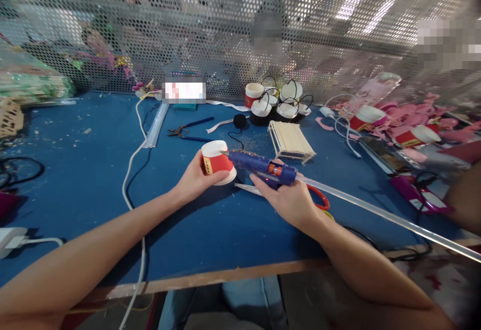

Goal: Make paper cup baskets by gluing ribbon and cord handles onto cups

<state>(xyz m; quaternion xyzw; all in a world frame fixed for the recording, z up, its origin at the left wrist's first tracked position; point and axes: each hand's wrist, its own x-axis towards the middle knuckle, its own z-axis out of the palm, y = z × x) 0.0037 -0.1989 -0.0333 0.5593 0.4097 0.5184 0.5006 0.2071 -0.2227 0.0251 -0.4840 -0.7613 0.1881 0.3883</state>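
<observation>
The cup (217, 162) looks like thin matt paper, red-banded and white inside. Touching its side, the glue gun (263, 167) is glossy blue plastic, fed by a smooth translucent stick (387, 215). Under the cup, the bench (93, 180) is matt blue, speckled with crumbs, its front edge bare wood.

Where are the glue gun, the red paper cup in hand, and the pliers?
glue gun (259, 166), head view, on its blue barrel.
red paper cup (215, 162), head view, on its red side.
pliers (188, 130), head view, near the pivot.
</observation>
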